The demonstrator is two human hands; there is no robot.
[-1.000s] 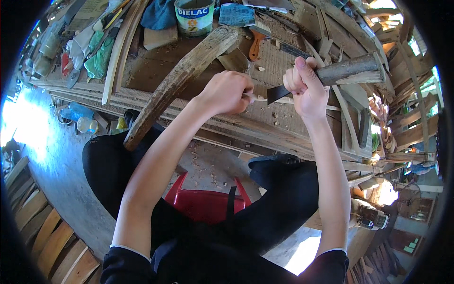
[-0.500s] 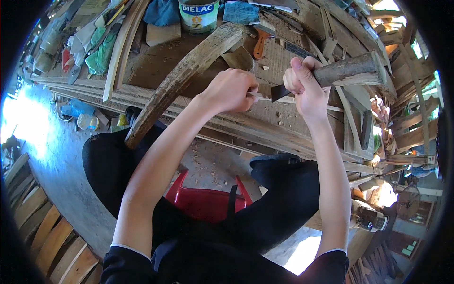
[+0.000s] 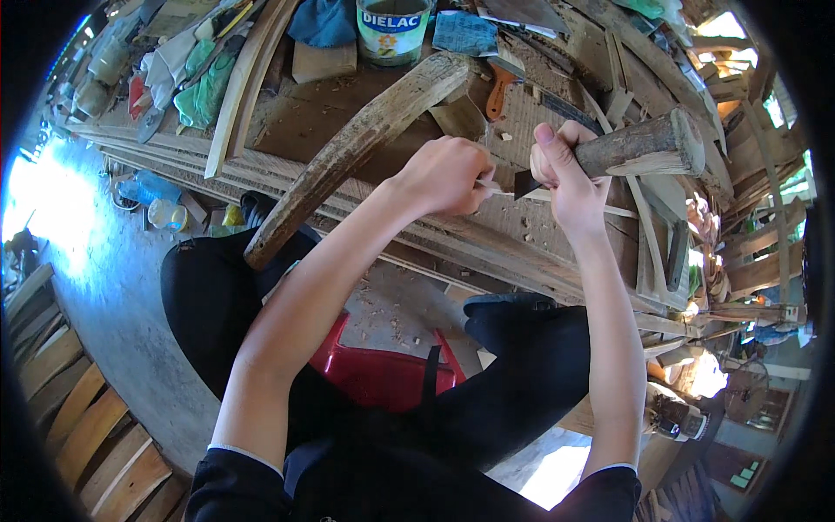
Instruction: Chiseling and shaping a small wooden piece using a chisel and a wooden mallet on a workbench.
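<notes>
My left hand (image 3: 444, 174) is closed around a pale thin wooden strip (image 3: 619, 209) that runs rightward behind my right hand (image 3: 570, 170). That hand, thumb raised, grips a tool with a dark blade (image 3: 525, 185) beside the strip and a thick round wooden handle (image 3: 648, 146); exactly how the blade meets the strip is unclear. Both hands are over the front of a plank-stacked bench (image 3: 487, 235) with shavings. A long rough branch (image 3: 348, 157) slants from my left leg onto the bench, behind my left hand. An orange-handled scraper (image 3: 499, 93) lies beyond my hands.
A labelled bucket (image 3: 390, 35), blue cloth (image 3: 317, 26) and green rag (image 3: 200, 96) sit on the bench. A red plastic stool (image 3: 383, 374) is between my legs. Curved boards (image 3: 113, 426) stand at lower left; loose timber (image 3: 757, 261) crowds the right.
The scene has shifted slightly right in view. My left hand has moved right with it; my right hand has shifted less, so sits a little further left over the bench. Both grips are unchanged.
</notes>
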